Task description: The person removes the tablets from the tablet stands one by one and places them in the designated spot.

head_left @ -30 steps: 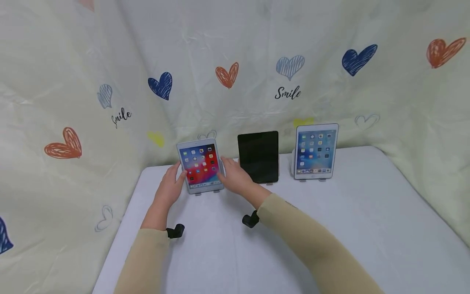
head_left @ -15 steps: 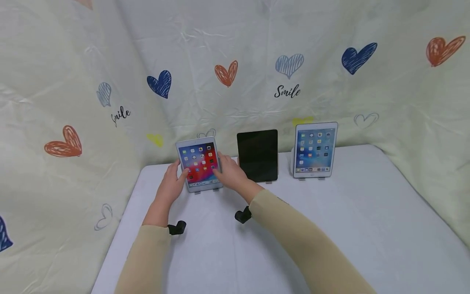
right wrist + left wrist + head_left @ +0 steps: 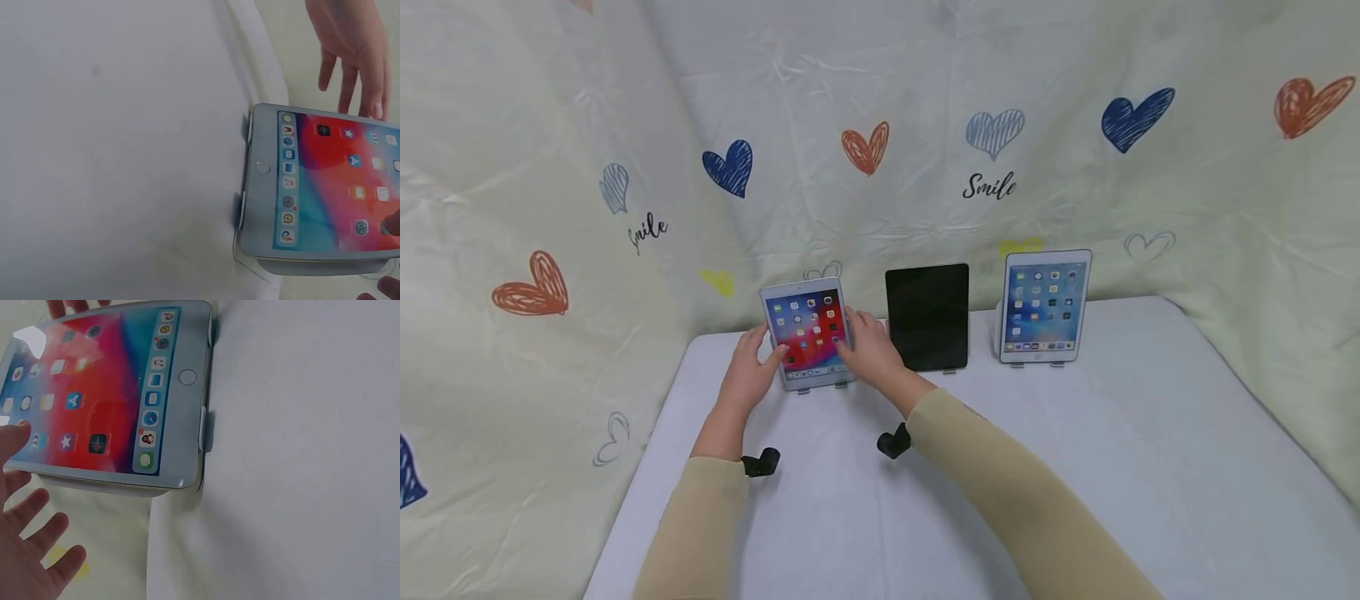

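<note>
A white-framed tablet (image 3: 808,333), its lit screen red and blue with app icons, leans on a stand with two small front hooks. At its left edge is my left hand (image 3: 748,367), thumb over the screen's border; in the left wrist view the fingers (image 3: 45,537) are spread and fairly straight beside the edge. From the right side my right hand (image 3: 872,354) reaches round it, its thumb (image 3: 394,223) over the screen. Fingertips (image 3: 78,304) of that hand show at the tablet's far edge in the left wrist view.
A tablet with a black screen (image 3: 928,317) stands just right of my right hand. Farther right is another white tablet (image 3: 1047,307) with a lit blue screen. All stand near the back of a white-covered table (image 3: 1075,467), before a heart-printed curtain (image 3: 910,67).
My right hand has shifted slightly left, its thumb farther over the screen. My left thumb has also come a little farther in. The tablet keeps its place on the stand.
</note>
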### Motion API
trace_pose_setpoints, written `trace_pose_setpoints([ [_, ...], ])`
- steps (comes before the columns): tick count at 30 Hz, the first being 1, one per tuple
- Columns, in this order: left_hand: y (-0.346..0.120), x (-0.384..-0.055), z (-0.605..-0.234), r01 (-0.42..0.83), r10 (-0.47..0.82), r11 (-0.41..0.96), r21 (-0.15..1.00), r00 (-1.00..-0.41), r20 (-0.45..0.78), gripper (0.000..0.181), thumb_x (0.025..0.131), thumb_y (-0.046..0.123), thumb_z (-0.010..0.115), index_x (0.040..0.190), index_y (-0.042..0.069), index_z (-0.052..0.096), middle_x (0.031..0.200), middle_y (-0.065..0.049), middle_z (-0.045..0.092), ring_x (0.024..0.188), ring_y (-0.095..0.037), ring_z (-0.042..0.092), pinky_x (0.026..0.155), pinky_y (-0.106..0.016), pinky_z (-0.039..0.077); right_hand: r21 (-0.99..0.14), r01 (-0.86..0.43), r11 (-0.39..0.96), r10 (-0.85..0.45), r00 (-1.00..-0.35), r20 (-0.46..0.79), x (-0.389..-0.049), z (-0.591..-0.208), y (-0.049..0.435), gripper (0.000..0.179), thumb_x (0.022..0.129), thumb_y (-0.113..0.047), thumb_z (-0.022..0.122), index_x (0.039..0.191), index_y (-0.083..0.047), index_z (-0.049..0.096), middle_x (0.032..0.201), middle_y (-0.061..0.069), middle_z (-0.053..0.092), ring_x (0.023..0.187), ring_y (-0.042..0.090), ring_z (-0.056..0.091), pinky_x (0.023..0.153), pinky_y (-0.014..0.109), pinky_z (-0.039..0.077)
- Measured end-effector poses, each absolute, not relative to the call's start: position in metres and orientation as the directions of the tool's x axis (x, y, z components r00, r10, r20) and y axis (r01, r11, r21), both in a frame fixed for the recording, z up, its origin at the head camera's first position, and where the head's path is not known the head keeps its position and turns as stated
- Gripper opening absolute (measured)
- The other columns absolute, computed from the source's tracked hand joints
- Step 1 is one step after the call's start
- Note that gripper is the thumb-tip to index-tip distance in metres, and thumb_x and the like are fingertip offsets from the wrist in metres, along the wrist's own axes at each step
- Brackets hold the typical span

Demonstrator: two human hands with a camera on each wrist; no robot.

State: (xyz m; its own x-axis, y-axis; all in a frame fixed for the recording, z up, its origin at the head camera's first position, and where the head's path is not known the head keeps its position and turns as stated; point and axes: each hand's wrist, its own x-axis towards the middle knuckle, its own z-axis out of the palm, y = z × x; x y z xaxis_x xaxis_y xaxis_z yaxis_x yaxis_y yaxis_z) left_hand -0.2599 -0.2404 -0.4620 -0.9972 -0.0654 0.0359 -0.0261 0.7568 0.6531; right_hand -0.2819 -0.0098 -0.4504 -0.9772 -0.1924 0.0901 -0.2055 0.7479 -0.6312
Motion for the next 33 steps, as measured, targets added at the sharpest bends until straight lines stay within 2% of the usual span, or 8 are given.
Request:
trace_pose_setpoints([
  [7, -0.244, -0.260, -0.464, 0.029, -0.096, 0.759, 0.651, -0.983, 0.156, 0.058, 0.101, 0.034, 0.056, 0.153, 0.014, 0.039, 0.156, -0.012, 0.032, 0.144, -0.035, 0.027, 0.112, -0.054, 0.031, -0.637, -0.249, 0.729, -0.183, -0.968, 0.170, -0.279, -0.452, -0.007, 0.064, 0.097, -0.028, 0.064, 0.154, -0.017, 0.037, 0.149, 0.008, 0.041, 0.134, 0.025, 0.041, 0.097, 0.038, 0.050],
  [12, -0.244, -0.259, -0.467, 0.038, -0.156, 0.731, 0.681, -0.963, 0.221, 0.048, 0.101, 0.026, 0.058, 0.146, 0.013, 0.050, 0.146, -0.013, 0.043, 0.139, -0.033, 0.035, 0.112, -0.049, 0.033, -0.670, -0.265, 0.694, -0.165, -0.964, 0.210, -0.279, -0.454, -0.005, 0.058, 0.096, -0.027, 0.067, 0.149, -0.017, 0.046, 0.140, 0.007, 0.051, 0.125, 0.022, 0.052, 0.100, 0.038, 0.048],
  [14, -0.244, -0.259, -0.469, 0.047, -0.185, 0.709, 0.704, -0.950, 0.250, 0.044, 0.100, 0.022, 0.060, 0.143, 0.013, 0.055, 0.140, -0.012, 0.051, 0.132, -0.032, 0.042, 0.110, -0.049, 0.036, -0.686, -0.272, 0.675, -0.159, -0.961, 0.225, -0.279, -0.456, -0.005, 0.055, 0.096, -0.026, 0.067, 0.148, -0.018, 0.048, 0.132, 0.005, 0.058, 0.116, 0.020, 0.058, 0.108, 0.042, 0.040],
  [19, -0.243, -0.257, -0.472, 0.063, -0.244, 0.639, 0.767, -0.928, 0.280, 0.039, 0.098, 0.019, 0.064, 0.137, 0.015, 0.062, 0.123, -0.009, 0.066, 0.112, -0.027, 0.056, 0.096, -0.045, 0.046, -0.744, -0.281, 0.606, -0.127, -0.958, 0.259, -0.280, -0.462, -0.003, 0.046, 0.098, -0.025, 0.064, 0.143, -0.020, 0.054, 0.117, 0.002, 0.070, 0.097, 0.018, 0.066, 0.103, 0.040, 0.045],
  [21, -0.243, -0.256, -0.472, 0.057, -0.263, 0.617, 0.785, -0.925, 0.273, 0.038, 0.098, 0.020, 0.064, 0.136, 0.016, 0.063, 0.120, -0.009, 0.068, 0.108, -0.026, 0.058, 0.090, -0.042, 0.048, -0.766, -0.283, 0.577, -0.109, -0.956, 0.271, -0.279, -0.463, -0.003, 0.043, 0.099, -0.025, 0.064, 0.140, -0.021, 0.056, 0.115, 0.003, 0.071, 0.095, 0.018, 0.068, 0.093, 0.037, 0.052],
  [27, -0.241, -0.255, -0.471, 0.043, -0.305, 0.575, 0.817, -0.915, 0.263, 0.036, 0.097, 0.022, 0.066, 0.133, 0.019, 0.066, 0.116, -0.007, 0.071, 0.100, -0.023, 0.060, 0.081, -0.037, 0.050, -0.786, -0.289, 0.546, -0.081, -0.952, 0.294, -0.281, -0.466, -0.003, 0.037, 0.099, -0.026, 0.062, 0.136, -0.023, 0.060, 0.113, 0.002, 0.073, 0.095, 0.018, 0.069, 0.115, 0.046, 0.029],
  [30, -0.240, -0.255, -0.470, 0.030, -0.313, 0.540, 0.841, -0.920, 0.234, 0.036, 0.097, 0.022, 0.066, 0.133, 0.019, 0.065, 0.117, -0.008, 0.071, 0.101, -0.022, 0.063, 0.087, -0.036, 0.054, -0.797, -0.275, 0.537, -0.065, -0.956, 0.286, -0.282, -0.466, -0.004, 0.036, 0.099, -0.026, 0.063, 0.135, -0.023, 0.061, 0.112, 0.001, 0.073, 0.096, 0.018, 0.070, 0.119, 0.048, 0.017],
  [33, -0.239, -0.255, -0.470, 0.012, -0.322, 0.492, 0.870, -0.926, 0.195, 0.037, 0.097, 0.021, 0.066, 0.133, 0.018, 0.065, 0.118, -0.009, 0.070, 0.102, -0.023, 0.066, 0.090, -0.038, 0.054, -0.812, -0.255, 0.525, -0.049, -0.961, 0.271, -0.283, -0.469, -0.005, 0.036, 0.099, -0.026, 0.063, 0.134, -0.024, 0.061, 0.111, 0.000, 0.074, 0.097, 0.017, 0.069, 0.120, 0.047, 0.012],
])
